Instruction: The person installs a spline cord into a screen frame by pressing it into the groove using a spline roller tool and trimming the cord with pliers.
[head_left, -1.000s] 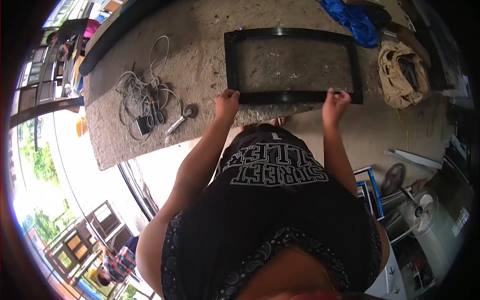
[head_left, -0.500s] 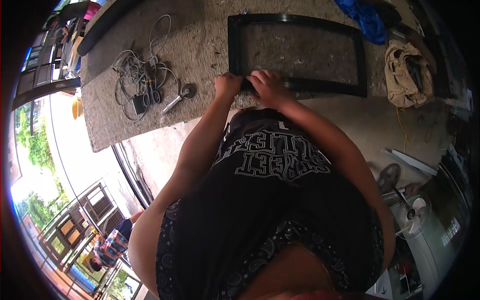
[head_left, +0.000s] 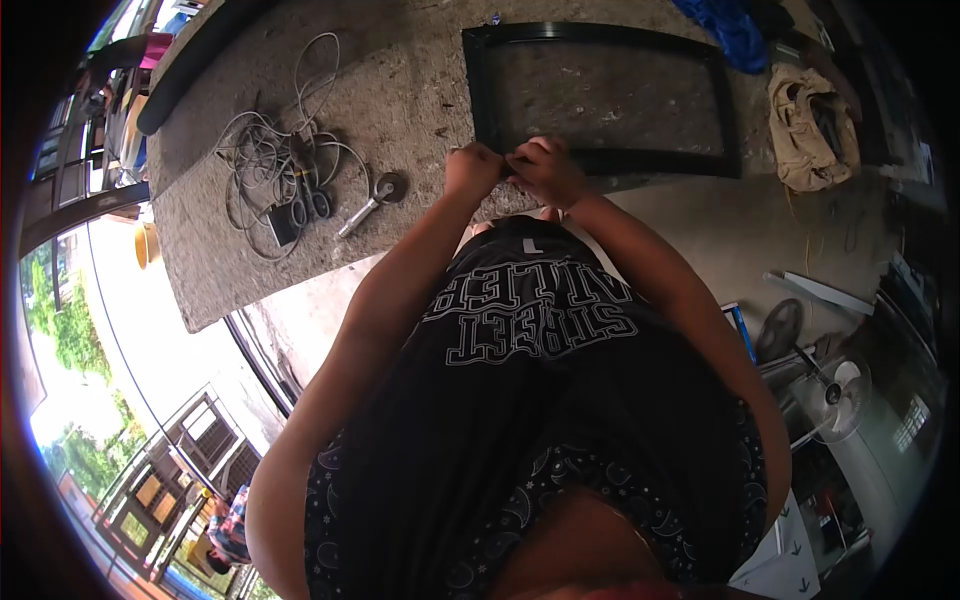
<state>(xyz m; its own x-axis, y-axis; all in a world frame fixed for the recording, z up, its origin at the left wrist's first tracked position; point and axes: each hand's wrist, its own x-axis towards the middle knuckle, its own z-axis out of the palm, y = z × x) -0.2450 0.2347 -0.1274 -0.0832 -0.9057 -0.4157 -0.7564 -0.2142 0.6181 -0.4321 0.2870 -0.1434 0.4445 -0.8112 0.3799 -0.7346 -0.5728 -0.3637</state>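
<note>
A black rectangular frame (head_left: 728, 110) lies flat on the worn workbench (head_left: 420, 120), with dark, see-through material or the bench surface showing inside it. My left hand (head_left: 473, 170) is closed at the frame's near left corner, fingers curled and pinching. Right beside it, my right hand (head_left: 545, 172) is also closed, its fingers bent over the same corner. The fingertips of both hands almost meet there and hide the corner, so any small piece between them cannot be made out. Left of my hands lies a tool with a silver handle and a dark round head (head_left: 388, 188).
Tangled grey cable (head_left: 262, 145), scissors (head_left: 318, 203) and a small black box (head_left: 281, 226) lie on the bench. Blue cloth (head_left: 735, 40) and a beige bag (head_left: 812, 130) are at the right. A fan (head_left: 835, 393) stands lower right. Another person (head_left: 228, 530) is far left.
My view has shifted slightly, so the bench items sit a little differently. Both hands stay at the frame's near left corner and have drawn closer together.
</note>
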